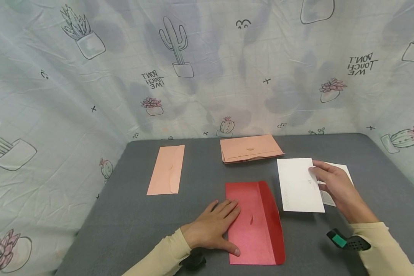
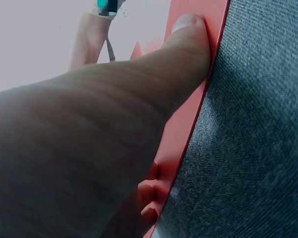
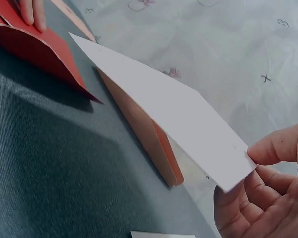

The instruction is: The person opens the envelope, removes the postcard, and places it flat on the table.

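A red envelope (image 1: 245,230) lies on the grey table with its flap folded out to the right. My left hand (image 1: 215,226) rests on its left side, fingers spread and straight, thumb near the lower left edge. In the left wrist view the thumb presses on the red paper (image 2: 188,109). My right hand (image 1: 334,184) pinches a white card (image 1: 298,188) by its right edge, thumb on top and fingers beneath. The right wrist view shows this card (image 3: 159,104) tilted above the table. A second white card (image 1: 343,172) lies partly hidden behind the right hand.
A stack of peach envelopes (image 1: 250,147) lies at the back middle of the table (image 1: 124,230). One more peach envelope (image 1: 165,170) lies at the back left. A patterned cloth (image 1: 207,57) hangs behind and along the sides.
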Tool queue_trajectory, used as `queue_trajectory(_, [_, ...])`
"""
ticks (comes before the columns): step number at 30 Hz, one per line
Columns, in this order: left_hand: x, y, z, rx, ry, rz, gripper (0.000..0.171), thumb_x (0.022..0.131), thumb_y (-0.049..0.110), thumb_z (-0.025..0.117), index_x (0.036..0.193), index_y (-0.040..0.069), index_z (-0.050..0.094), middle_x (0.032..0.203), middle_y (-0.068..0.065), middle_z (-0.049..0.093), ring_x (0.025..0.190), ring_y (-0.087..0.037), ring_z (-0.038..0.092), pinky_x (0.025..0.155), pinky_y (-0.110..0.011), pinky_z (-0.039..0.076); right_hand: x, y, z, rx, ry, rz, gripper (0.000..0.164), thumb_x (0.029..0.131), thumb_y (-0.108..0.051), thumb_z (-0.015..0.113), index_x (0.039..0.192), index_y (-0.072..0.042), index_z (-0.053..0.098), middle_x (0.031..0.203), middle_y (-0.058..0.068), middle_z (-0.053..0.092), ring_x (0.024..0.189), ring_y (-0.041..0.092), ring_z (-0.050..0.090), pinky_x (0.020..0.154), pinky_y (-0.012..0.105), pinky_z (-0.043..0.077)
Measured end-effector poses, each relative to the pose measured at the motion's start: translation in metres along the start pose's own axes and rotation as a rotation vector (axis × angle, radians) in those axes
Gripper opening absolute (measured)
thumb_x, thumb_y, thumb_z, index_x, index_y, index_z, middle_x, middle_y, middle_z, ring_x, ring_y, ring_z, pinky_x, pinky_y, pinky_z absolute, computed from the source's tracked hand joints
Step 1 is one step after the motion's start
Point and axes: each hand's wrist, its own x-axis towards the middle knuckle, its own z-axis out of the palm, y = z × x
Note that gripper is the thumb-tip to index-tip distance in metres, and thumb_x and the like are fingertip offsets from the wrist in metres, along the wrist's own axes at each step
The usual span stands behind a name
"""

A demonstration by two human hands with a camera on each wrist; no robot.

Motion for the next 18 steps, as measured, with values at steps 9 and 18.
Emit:
queue_trajectory(9, [0.0,-0.001,-0.001,-0.002,-0.005,0.006,0.109,0.081,0.075,0.065,0.163,0.018,0.022,0.172,0.0,0.014,0.16,-0.019,0.014,0.127,-0.052,0.018,0.007,0.009,-0.009,0.023,0.042,0.014,0.067,0.107,-0.039,0.045,0.155,0.006,0.032,0.096,-0.033,0.055,0.089,-0.01,0.057,0.073,0.018,0.054])
queue_trajectory(18, [-0.001,-0.001,0.0,0.007,-0.002,0.009,0.109,0.081,0.076,0.064,0.163,0.018,0.023,0.172,0.0,0.015,0.16,-0.018,0.014,0.127,-0.052,0.018,0.012,0.021,-0.021,0.027,0.061,0.049,0.071,0.107,-0.041,0.046,0.157,0.006,0.026,0.101,-0.03,0.052,0.089,-0.012,0.054,0.072,0.017,0.053])
